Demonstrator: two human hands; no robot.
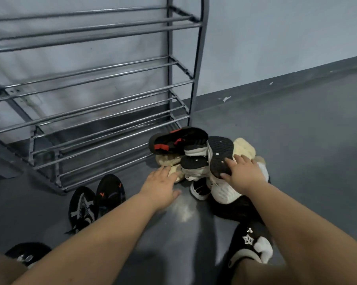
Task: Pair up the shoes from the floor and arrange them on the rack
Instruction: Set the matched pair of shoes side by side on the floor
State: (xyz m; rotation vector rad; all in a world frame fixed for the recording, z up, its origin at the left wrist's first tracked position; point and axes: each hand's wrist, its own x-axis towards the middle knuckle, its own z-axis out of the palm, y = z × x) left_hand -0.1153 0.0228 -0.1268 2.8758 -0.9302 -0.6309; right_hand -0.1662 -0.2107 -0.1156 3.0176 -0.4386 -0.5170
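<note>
Head view: right hand (243, 173) clasping white sneaker (222, 161) atop floor pile beside rack (87, 112), black sole up, long axis running away from camera. Left hand (161, 186) spread open, apparently touching cream slipper (174, 170). Lower pile hidden, blurred.

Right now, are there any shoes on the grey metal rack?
No, the grey metal rack shows only bare bars, while the shoes lie in a pile on the floor beside it.

Metal-barred rack (95, 64), glossy floor (286, 140)
</note>
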